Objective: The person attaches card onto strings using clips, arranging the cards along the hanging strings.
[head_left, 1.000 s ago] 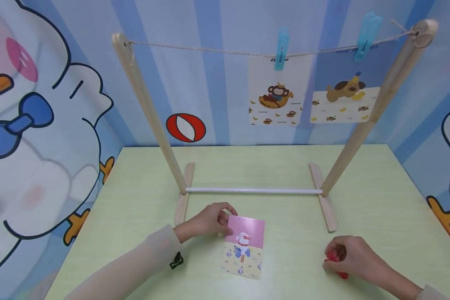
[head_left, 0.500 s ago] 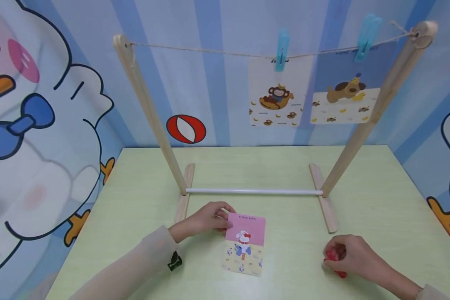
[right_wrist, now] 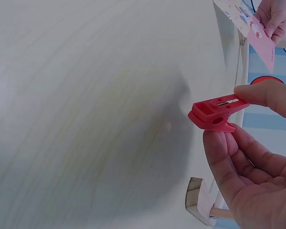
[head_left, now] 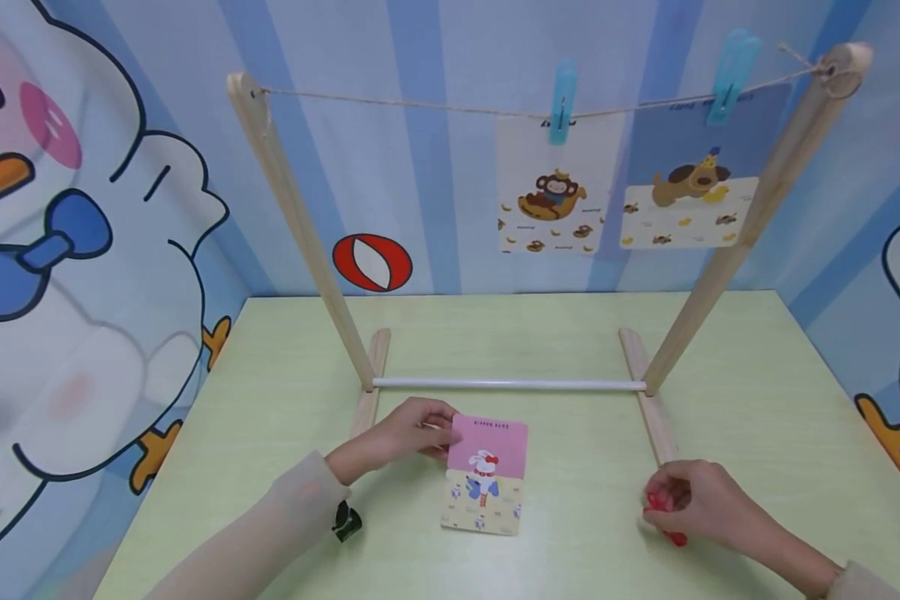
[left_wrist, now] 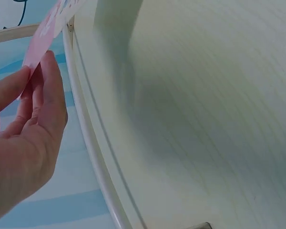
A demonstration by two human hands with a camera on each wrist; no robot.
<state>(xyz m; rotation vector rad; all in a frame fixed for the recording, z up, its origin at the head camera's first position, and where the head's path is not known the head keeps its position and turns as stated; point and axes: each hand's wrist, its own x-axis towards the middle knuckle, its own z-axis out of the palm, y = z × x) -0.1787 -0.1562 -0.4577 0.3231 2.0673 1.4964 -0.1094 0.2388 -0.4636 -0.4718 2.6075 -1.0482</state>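
Observation:
My left hand (head_left: 405, 435) pinches a card (head_left: 484, 475) by its upper left edge, thumb in front and fingers behind. The card is pink above and cream below, with a white rabbit printed in the middle. In the left wrist view the card (left_wrist: 44, 33) rises tilted from the fingertips, off the tabletop. At the right, my right hand (head_left: 701, 504) holds a red clothespin (head_left: 666, 517). The right wrist view shows the clothespin (right_wrist: 217, 112) between thumb and fingers, above the table.
A wooden stand with a left post (head_left: 300, 225) and right post (head_left: 757, 217) carries a string (head_left: 420, 104). Blue clothespins (head_left: 562, 100) hang a monkey card (head_left: 555, 196) and a dog card (head_left: 690, 183) on its right half. A white rod (head_left: 510, 384) joins the feet.
The left hand has lifted the card a little up and away, and the card's face shows more upright. The right hand has shifted slightly up and left with the red clothespin.

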